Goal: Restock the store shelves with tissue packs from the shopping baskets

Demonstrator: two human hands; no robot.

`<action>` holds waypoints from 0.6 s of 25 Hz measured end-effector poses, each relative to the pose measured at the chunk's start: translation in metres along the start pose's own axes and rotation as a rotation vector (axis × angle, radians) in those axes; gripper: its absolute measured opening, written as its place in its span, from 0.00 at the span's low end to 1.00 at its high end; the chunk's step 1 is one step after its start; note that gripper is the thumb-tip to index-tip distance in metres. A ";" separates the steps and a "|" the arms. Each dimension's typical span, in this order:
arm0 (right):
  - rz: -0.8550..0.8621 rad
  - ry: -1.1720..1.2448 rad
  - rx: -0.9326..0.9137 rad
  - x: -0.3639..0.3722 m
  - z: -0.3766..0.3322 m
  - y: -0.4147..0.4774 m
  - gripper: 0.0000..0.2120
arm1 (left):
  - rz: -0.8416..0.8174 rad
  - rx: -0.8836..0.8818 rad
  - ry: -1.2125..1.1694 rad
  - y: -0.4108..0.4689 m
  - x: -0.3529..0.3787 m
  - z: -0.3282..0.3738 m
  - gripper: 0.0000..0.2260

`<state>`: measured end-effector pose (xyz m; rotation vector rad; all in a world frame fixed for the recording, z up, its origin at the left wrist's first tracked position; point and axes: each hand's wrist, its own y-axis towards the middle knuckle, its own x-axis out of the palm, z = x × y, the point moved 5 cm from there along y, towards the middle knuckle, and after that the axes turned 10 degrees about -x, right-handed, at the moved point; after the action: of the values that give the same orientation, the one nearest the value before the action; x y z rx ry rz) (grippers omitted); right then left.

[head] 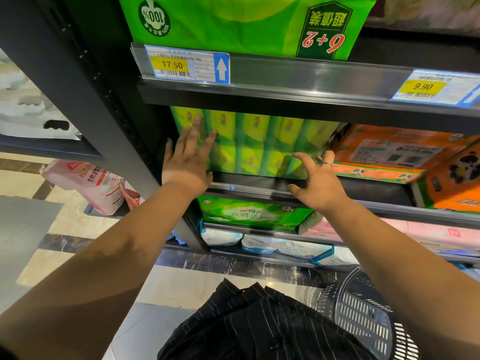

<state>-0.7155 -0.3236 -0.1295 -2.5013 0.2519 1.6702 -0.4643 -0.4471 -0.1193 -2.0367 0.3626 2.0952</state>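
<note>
A large green multi-pack of tissues stands on the middle shelf, its end face toward me. My left hand lies flat with straight fingers against the pack's left side. My right hand is at the pack's lower right corner, its fingers spread and slightly bent, touching the pack's front. A black mesh shopping basket stands on the floor at the lower right; its inside is hidden from here.
Another big green pack fills the shelf above, over price tags. Orange panda-print boxes sit right of the pack. More green, white and pink packs occupy lower shelves. A pink bag lies at left.
</note>
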 end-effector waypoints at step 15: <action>0.046 -0.209 0.065 0.005 -0.021 -0.009 0.38 | 0.048 0.081 -0.180 -0.008 -0.004 0.014 0.39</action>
<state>-0.6928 -0.3190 -0.1257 -2.2695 0.3382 1.8907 -0.4746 -0.4350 -0.1155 -1.7949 0.4618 2.2319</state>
